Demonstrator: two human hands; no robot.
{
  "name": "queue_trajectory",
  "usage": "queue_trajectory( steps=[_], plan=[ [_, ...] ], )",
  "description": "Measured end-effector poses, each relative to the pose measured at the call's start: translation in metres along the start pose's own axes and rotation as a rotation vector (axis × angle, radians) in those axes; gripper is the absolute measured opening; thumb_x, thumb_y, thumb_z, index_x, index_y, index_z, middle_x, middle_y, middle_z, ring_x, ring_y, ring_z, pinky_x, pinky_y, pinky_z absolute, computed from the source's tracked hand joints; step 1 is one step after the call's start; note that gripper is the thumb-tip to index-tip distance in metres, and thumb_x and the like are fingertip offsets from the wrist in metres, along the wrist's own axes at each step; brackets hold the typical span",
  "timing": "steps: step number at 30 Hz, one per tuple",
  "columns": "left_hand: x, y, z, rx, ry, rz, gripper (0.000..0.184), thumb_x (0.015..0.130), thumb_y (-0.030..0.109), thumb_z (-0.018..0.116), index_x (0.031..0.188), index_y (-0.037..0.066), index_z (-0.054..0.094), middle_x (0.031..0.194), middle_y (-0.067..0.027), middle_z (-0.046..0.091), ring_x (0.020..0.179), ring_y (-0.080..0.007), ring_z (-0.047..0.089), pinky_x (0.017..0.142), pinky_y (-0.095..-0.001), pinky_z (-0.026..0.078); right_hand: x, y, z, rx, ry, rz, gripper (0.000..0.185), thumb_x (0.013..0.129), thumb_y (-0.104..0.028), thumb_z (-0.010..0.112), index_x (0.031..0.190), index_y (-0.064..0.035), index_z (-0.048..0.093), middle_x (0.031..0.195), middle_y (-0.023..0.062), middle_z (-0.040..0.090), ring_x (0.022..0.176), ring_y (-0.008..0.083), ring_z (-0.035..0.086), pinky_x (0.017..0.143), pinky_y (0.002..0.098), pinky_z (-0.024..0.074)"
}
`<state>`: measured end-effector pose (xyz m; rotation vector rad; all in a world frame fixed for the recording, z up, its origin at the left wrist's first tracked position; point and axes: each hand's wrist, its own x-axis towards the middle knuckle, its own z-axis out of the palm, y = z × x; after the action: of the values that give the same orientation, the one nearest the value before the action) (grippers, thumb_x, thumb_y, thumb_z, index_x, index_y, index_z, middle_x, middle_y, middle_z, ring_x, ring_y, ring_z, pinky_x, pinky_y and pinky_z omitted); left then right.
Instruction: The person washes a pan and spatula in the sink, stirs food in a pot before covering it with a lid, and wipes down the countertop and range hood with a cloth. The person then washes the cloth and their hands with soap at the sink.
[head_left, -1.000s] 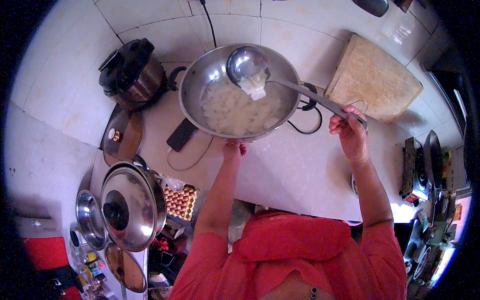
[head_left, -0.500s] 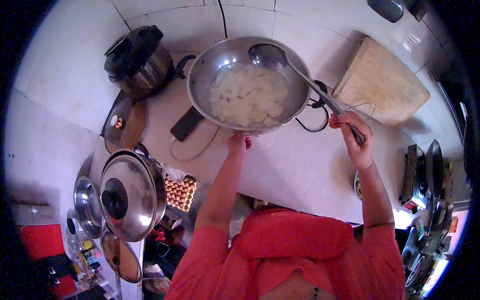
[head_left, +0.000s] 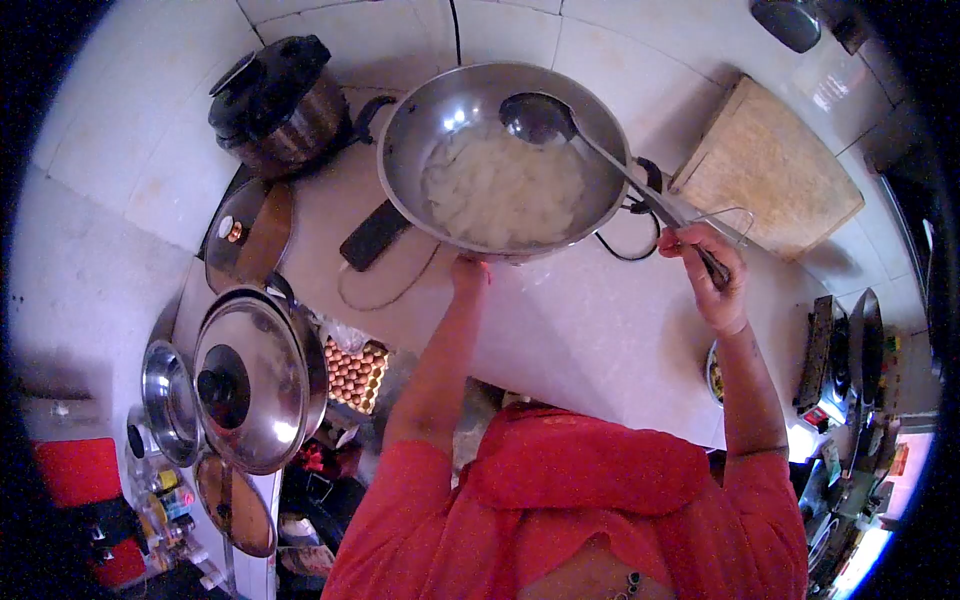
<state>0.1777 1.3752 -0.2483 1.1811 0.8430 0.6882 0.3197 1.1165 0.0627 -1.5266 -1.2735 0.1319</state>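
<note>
Holding one long-handled ladle (head_left: 640, 188), the right hand (head_left: 712, 275) keeps its grip curled around the upper handle, fingers wrapped snugly with no gap showing. The ladle's bowl lies inside one wide steel pan (head_left: 408, 165), against the far inner wall and right of centre, above many pale pieces (head_left: 505, 190) in cloudy liquid, too merged to count. The pan has two black side handles and stands on the counter (head_left: 600, 325). The left hand (head_left: 468, 273) is at the pan's near underside; its fingers are hidden, so I cannot tell how far its grip is closed or whether it has hold of anything. Around the pan are one dark cooker (head_left: 285, 125) to the left, one wooden board (head_left: 770, 170) leaning at the right, three lids, the largest being a steel lid (head_left: 265, 365), one steel basin (head_left: 170, 400), and one tray of eggs (head_left: 352, 375), too small to count surely. One second ago the ladle's bowl was over the middle of the pan with white pieces in it; now it sits farther back and right, looking dark, with none of those white pieces visible in it.
</note>
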Motion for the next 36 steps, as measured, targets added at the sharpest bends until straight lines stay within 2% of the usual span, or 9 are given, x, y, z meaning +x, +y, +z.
queue_trajectory(
  steps=[2, 6, 10, 15, 20, 23, 26, 32, 36],
  plan=[
    [0.016, -0.018, -0.011, -0.147, -0.015, -0.123, 0.014, 0.079, 0.013, 0.048, 0.069, 0.004, 0.048, 0.049, -0.0060, 0.047, 0.037, -0.0159, 0.046, 0.033, -0.0302, 0.036, 0.000, 0.001, 0.000, -0.013, -0.014, 0.016, 0.016, 0.080, 0.006, 0.047, 0.094, 0.0014, 0.055, 0.089, 0.0128, 0.059, 0.080, 0.0200, 0.059, 0.072, 0.0298, 0.0471],
    [0.022, -0.017, -0.010, 0.022, 0.062, -0.014, 0.027, 0.078, 0.037, 0.054, 0.071, 0.011, 0.049, 0.050, 0.0004, 0.044, 0.038, -0.0135, 0.042, 0.032, -0.0274, 0.034, 0.002, 0.004, 0.006, 0.047, -0.002, 0.046, 0.015, 0.081, 0.004, 0.048, 0.094, 0.0015, 0.055, 0.089, 0.0126, 0.059, 0.079, 0.0202, 0.059, 0.072, 0.0297, 0.0471],
    [0.011, -0.004, -0.017, 0.105, -0.144, -0.034, 0.005, 0.077, 0.008, 0.049, 0.074, 0.005, 0.051, 0.054, -0.0030, 0.049, 0.040, -0.0131, 0.047, 0.033, -0.0282, 0.036, 0.009, 0.013, 0.013, 0.057, 0.022, 0.082, 0.015, 0.082, 0.002, 0.049, 0.095, 0.0011, 0.056, 0.089, 0.0125, 0.059, 0.079, 0.0202, 0.059, 0.072, 0.0299, 0.0472],
    [-0.023, 0.012, -0.007, -0.135, 0.025, -0.151, 0.009, 0.080, 0.006, 0.051, 0.072, 0.006, 0.048, 0.053, -0.0021, 0.047, 0.039, -0.0123, 0.046, 0.032, -0.0263, 0.036, 0.031, 0.025, 0.018, -0.304, -0.012, 0.070, 0.018, 0.080, -0.003, 0.053, 0.098, -0.0023, 0.057, 0.089, 0.0130, 0.060, 0.077, 0.0215, 0.060, 0.070, 0.0298, 0.0473],
    [-0.020, -0.008, -0.012, 0.011, -0.127, -0.083, 0.008, 0.080, 0.009, 0.052, 0.073, 0.006, 0.048, 0.054, -0.0029, 0.048, 0.039, -0.0124, 0.045, 0.032, -0.0262, 0.036, 0.077, 0.053, 0.040, -0.470, -0.002, 0.164, 0.021, 0.079, -0.012, 0.055, 0.099, -0.0052, 0.058, 0.083, 0.0140, 0.061, 0.070, 0.0248, 0.060, 0.067, 0.0304, 0.0479],
    [-0.041, 0.004, -0.001, -0.047, -0.068, -0.169, 0.010, 0.081, 0.011, 0.051, 0.074, 0.005, 0.048, 0.054, -0.0029, 0.048, 0.038, -0.0126, 0.045, 0.033, -0.0256, 0.036, 0.104, 0.080, 0.058, -0.329, -0.004, 0.280, 0.023, 0.080, -0.016, 0.054, 0.101, -0.0057, 0.057, 0.079, 0.0128, 0.062, 0.067, 0.0251, 0.061, 0.060, 0.0316, 0.0489],
    [-0.057, 0.026, 0.000, -0.062, -0.053, -0.230, 0.011, 0.081, 0.012, 0.049, 0.074, 0.004, 0.049, 0.053, -0.0028, 0.047, 0.038, -0.0127, 0.044, 0.033, -0.0252, 0.035, 0.115, 0.067, 0.071, 0.109, 0.013, 0.562, 0.024, 0.080, -0.015, 0.053, 0.102, -0.0052, 0.055, 0.076, 0.0116, 0.062, 0.067, 0.0240, 0.062, 0.053, 0.0312, 0.0496],
    [-0.063, 0.019, -0.014, -0.048, -0.038, -0.159, 0.009, 0.080, 0.011, 0.049, 0.074, 0.005, 0.049, 0.053, -0.0024, 0.045, 0.039, -0.0121, 0.043, 0.033, -0.0253, 0.034, 0.096, 0.086, 0.059, 0.751, 0.134, 0.853, 0.023, 0.081, -0.014, 0.052, 0.099, 0.0001, 0.052, 0.075, 0.0137, 0.061, 0.068, 0.0208, 0.062, 0.054, 0.0289, 0.0520],
    [-0.074, 0.033, -0.018, -0.004, -0.021, -0.138, 0.010, 0.081, 0.012, 0.049, 0.074, 0.005, 0.049, 0.054, -0.0024, 0.045, 0.039, -0.0116, 0.043, 0.033, -0.0257, 0.035, 0.075, 0.073, 0.053, 0.653, 0.151, 0.794, 0.026, 0.083, -0.017, 0.049, 0.102, 0.0006, 0.052, 0.079, 0.0158, 0.061, 0.069, 0.0212, 0.062, 0.057, 0.0294, 0.0522]
  ],
)
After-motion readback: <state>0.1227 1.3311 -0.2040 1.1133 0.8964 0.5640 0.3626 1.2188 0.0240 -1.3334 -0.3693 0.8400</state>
